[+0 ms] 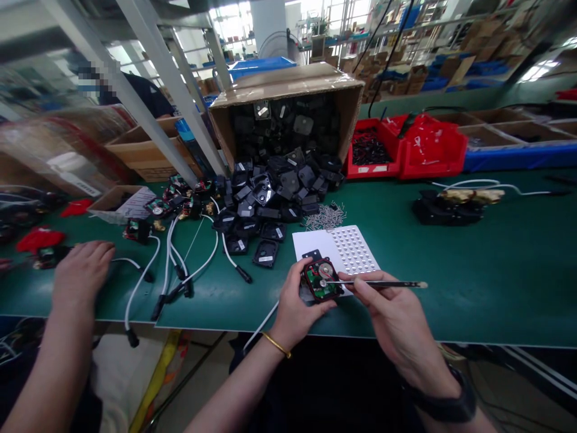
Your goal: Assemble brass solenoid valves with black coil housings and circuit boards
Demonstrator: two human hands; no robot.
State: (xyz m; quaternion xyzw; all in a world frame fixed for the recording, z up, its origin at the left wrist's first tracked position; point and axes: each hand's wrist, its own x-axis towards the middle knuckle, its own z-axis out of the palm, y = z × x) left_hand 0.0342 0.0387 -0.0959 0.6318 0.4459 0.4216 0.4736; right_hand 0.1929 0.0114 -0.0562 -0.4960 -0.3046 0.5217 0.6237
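From where I stand, the left hand (297,310) grips an open housing (321,291), board facing up, over the near part of the sheet (313,242) (rows of silvery discs cover its right side). The right hand (390,304) pinches a slim tool (392,284), tip at the board; beyond lie screws (327,216) and black cases (279,186).

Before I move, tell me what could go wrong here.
The thin tool in your right hand could slip and scratch the exposed inside of the open unit that your left hand holds. Your right hand might brush the small silvery pieces on the white sheet close by. The heaped black housings could slide and scatter the loose metal bits beside them.
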